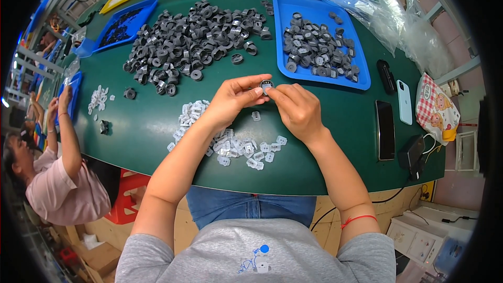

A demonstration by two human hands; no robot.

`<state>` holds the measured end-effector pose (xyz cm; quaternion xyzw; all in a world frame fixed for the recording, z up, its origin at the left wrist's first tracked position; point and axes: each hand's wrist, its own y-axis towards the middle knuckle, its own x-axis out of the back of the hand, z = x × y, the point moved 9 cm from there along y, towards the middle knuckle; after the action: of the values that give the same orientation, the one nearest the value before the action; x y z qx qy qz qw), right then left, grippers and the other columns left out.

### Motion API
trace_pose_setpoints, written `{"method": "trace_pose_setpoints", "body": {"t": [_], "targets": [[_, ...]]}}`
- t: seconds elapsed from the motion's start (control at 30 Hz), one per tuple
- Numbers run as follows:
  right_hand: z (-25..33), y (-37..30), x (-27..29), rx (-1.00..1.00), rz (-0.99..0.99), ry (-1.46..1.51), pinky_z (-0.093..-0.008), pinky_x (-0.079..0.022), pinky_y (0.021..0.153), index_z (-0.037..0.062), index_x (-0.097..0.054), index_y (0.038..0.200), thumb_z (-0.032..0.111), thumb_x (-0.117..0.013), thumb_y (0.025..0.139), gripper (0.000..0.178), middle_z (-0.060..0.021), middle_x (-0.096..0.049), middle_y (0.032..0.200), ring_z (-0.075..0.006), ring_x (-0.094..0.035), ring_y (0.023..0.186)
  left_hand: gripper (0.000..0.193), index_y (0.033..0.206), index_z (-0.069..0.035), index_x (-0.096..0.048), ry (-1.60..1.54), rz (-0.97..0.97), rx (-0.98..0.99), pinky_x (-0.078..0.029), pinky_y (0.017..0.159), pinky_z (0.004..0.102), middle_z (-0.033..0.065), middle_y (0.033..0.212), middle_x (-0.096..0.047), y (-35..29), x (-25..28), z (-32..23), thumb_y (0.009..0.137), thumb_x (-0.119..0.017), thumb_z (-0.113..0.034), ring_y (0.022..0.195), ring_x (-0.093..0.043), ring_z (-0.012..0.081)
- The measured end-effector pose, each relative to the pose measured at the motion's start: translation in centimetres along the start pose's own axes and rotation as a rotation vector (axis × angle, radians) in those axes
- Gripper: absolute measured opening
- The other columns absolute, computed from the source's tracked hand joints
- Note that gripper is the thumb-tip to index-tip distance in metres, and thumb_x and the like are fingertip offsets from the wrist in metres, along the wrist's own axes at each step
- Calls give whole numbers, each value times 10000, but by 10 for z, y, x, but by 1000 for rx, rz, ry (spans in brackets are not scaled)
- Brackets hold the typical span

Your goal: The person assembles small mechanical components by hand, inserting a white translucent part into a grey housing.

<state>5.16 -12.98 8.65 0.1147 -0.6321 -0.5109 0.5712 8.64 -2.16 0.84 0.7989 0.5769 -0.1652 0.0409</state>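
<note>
Between the thumb and fingers of my left hand (pixel 230 98) is a small grey round plastic part (pixel 266 84), its hollow face turned up with something pale inside. My right hand (pixel 299 109) is closed, thumb and forefinger pinching the same part at its right edge; whether a smaller piece is in those fingertips I cannot make out. Below and left of the hands, partly covered by my left forearm, spreads a pile of small translucent plastic pieces (pixel 237 148). One loose translucent piece (pixel 256 116) lies just under the hands.
A large heap of grey round parts (pixel 194 36) lies beyond my hands. To the right, a blue tray (pixel 283 13) holds more. Two phones (pixel 385 130), a black case (pixel 386 76) and a patterned bag (pixel 436 107) lie along the right side. Another person (pixel 65 188) sits at left.
</note>
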Motion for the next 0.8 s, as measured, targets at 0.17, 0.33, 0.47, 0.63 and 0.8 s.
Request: {"method": "trace_pose_setpoints", "body": {"t": [0.17,0.33,0.47,0.63,0.8], "targets": [[4,9,-8,-65,-51,119,-308,-460,554,56,-610,802,2,-636,644,169,-56,-578,780,-222,-575,673,329,1175,-9,-511,-9,-70,-8,-485,792,243,92,992,-596,-16,12,-9,847,-518,-35,877,-588,133],[-13,3,-10,-362,77,233,-278,-448,677,17,-604,849,0,-629,725,127,-97,-583,863,-206,-565,811,325,1097,16,-562,87,-14,-176,-485,735,246,114,889,-633,1,3,1,776,-580,-30,839,-602,125],[-53,-39,-28,-800,-7,692,-185,-428,586,-7,-550,973,26,-588,801,179,-51,-563,907,-69,-524,729,293,990,27,-608,150,1,-321,-437,547,189,46,765,-614,1,-12,-8,700,-624,-13,634,-547,42],[-58,-60,-72,-1070,259,908,-166,-427,555,-5,-545,986,64,-565,833,169,-32,-572,872,-36,-512,668,265,942,61,-592,184,-162,-344,-456,566,198,57,733,-598,-8,8,-5,690,-620,-17,637,-559,66],[-51,-56,-66,-1097,145,908,-171,-434,582,6,-569,973,121,-569,842,174,-8,-572,831,-52,-524,685,272,899,84,-573,174,-217,-287,-475,591,205,68,726,-589,-3,13,2,659,-643,-23,671,-581,95]]}}
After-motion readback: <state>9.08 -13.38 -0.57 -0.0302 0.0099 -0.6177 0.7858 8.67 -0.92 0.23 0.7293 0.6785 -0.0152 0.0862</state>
